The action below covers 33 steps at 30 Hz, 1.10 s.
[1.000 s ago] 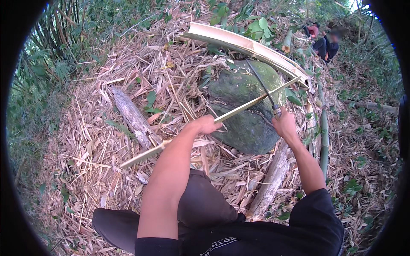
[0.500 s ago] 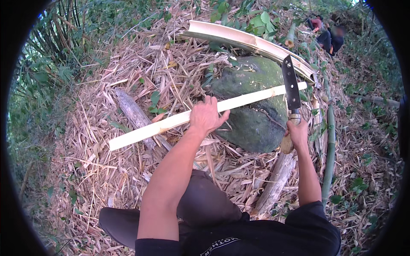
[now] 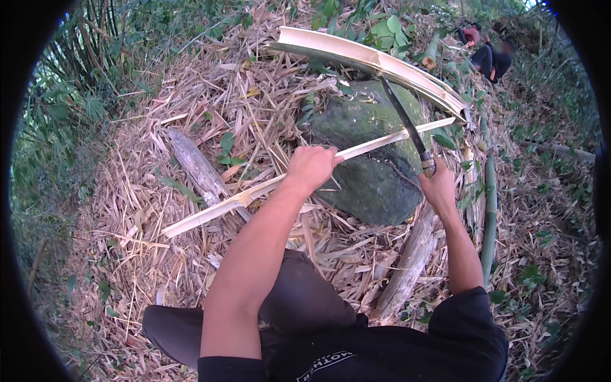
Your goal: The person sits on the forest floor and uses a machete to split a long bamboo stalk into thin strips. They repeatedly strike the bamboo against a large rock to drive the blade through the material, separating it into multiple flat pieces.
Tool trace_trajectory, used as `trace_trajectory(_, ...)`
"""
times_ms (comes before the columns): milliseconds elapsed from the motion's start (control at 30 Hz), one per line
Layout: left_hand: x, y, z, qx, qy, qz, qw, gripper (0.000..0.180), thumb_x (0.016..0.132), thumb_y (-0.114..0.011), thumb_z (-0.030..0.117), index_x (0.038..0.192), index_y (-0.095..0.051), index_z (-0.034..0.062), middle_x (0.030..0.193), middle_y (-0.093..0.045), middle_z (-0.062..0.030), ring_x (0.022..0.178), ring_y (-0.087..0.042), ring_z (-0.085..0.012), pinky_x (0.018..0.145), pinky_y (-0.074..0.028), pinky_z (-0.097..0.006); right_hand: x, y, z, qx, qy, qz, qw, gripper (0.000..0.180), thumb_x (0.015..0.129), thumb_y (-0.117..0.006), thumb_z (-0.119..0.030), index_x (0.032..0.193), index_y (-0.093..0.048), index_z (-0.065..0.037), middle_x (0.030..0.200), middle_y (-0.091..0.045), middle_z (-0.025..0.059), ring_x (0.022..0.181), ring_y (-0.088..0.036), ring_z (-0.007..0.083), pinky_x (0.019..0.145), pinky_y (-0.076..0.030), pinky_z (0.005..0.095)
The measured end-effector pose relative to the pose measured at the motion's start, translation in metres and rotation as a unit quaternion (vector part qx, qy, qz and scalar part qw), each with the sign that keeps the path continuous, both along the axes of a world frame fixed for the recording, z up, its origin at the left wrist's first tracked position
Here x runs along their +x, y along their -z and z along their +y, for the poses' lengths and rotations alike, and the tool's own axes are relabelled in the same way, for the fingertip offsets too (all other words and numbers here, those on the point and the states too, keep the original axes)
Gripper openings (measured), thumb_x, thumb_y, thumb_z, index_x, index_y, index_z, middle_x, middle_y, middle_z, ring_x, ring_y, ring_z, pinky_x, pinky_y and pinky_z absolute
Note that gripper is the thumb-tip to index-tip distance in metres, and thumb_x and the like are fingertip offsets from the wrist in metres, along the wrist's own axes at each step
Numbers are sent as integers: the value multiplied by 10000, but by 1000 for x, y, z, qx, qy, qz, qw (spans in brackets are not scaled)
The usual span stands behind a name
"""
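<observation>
My left hand point(image 3: 310, 168) is closed around the middle of a long pale split bamboo strip point(image 3: 372, 145), which slants up to the right over a mossy boulder point(image 3: 375, 191). The strip is turned so that its narrow edge shows. In my right hand point(image 3: 439, 184) is a machete point(image 3: 405, 118), gripped by its wooden handle. Its dark blade points up and to the left and crosses the strip near the far right end. I cannot tell whether the blade touches the strip. The fingertips of my left hand are partly hidden.
Behind the boulder lies a split bamboo half point(image 3: 382, 60). A weathered log point(image 3: 197, 162) rests at left, another log point(image 3: 407, 270) nearer me. A green bamboo pole point(image 3: 491, 210) runs along the right. Two people point(image 3: 491, 58) sit at the far right. Dry leaves point(image 3: 153, 210) cover the ground.
The strip has rolled in my left hand from its broad pale face to its narrow edge. The machete has tilted left, its blade swinging from near upright to slanting across the strip.
</observation>
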<state>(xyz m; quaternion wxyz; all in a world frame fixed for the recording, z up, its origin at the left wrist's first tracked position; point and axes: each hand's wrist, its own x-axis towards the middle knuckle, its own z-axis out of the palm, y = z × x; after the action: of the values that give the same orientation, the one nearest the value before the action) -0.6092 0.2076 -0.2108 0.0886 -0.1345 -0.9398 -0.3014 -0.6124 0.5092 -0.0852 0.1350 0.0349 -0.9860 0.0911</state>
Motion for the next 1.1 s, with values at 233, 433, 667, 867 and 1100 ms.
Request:
trace_trajectory(233, 5, -12, 9, -1, -27, -69, 997, 383, 1039, -489, 381, 1006, -685, 54, 900, -739, -150, 889, -721, -350, 784, -557, -494, 5, -9, -18, 4, -14, 21, 1000, 331, 770, -698, -161, 1043, -622, 10, 728, -658, 281, 722, -664, 474, 681, -515, 510)
trace_trajectory(433, 8, -15, 12, 22, -28, -115, 993, 422, 1030, -498, 429, 1056, -693, 55, 949, -725, -177, 948, -700, -374, 822, -553, -499, 1, -9, -16, -5, -8, 12, 1000, 344, 773, -728, -187, 1033, -608, 3, 778, -672, 287, 753, -669, 483, 698, -525, 523)
trace_trajectory(667, 11, -26, 10, 68, -33, -174, 982, 413, 1009, -547, 422, 1087, -731, 61, 1069, -721, -171, 1037, -683, -362, 898, -534, -481, -4, 7, -8, 39, -19, 8, 999, 328, 764, -724, -189, 1011, -620, 0, 740, -665, 270, 743, -672, 478, 677, -524, 513)
trace_trajectory(867, 4, -24, 11, 73, -22, -174, 982, 403, 1002, -562, 423, 1109, -737, 76, 1089, -723, -161, 1073, -676, -354, 911, -530, -479, -16, 9, -2, 50, -21, 75, 996, 343, 757, -731, -202, 1005, -634, 14, 786, -675, 288, 761, -682, 465, 688, -532, 506)
trace_trajectory(1100, 5, -14, 0, 90, -52, -179, 978, 382, 993, -583, 413, 1129, -738, 91, 1116, -723, -159, 1077, -682, -351, 912, -535, -475, -10, -37, -55, -63, -68, 83, 992, 265, 788, -706, -177, 982, -692, 2, 747, -692, 151, 677, -651, 210, 645, -520, 389)
